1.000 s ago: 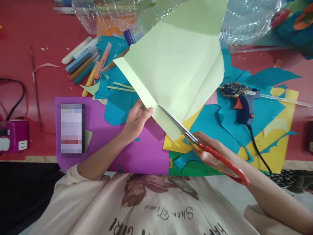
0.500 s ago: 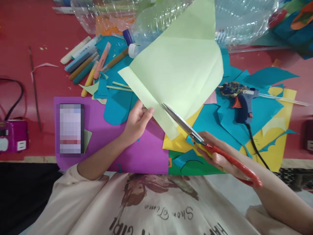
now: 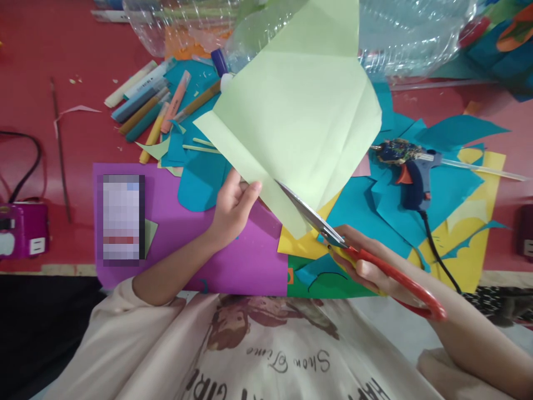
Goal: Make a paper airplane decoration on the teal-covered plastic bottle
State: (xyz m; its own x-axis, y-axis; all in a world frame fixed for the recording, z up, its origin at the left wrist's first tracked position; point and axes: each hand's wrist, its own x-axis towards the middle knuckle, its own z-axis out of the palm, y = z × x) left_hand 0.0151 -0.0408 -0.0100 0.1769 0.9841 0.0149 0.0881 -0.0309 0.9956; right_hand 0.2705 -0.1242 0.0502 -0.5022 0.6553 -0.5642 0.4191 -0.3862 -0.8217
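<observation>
1. Your left hand (image 3: 235,208) pinches the lower left margin of the light green paper (image 3: 291,116), thumb on top and fingers curled beneath, out of sight. It is clamped on that sheet.
2. Your right hand (image 3: 362,266) is wrapped around the handles of the scissors (image 3: 397,275). The blades look nearly together; whether paper lies between them, you cannot tell from here.
3. The light green paper is raised above the red desk (image 3: 33,83), its lowest corner pointing to the near edge, over the yellow sheet (image 3: 291,244) and just beyond the right part of the purple sheet (image 3: 254,261).
4. Around you, the purple sheet reaches the desk's near edge, and the glue gun (image 3: 416,178) rests on blue paper (image 3: 353,205) farther back on the right. The markers (image 3: 141,105) lie beyond the purple sheet's far edge.
5. The step in hand appears to be cutting along the crease that sets off a narrow margin; the scissor tips point up that line.
6. The next move seems to call for spreading the blades, keeping them on the crease, and holding your left fingers clear while the margin stays taut.
</observation>
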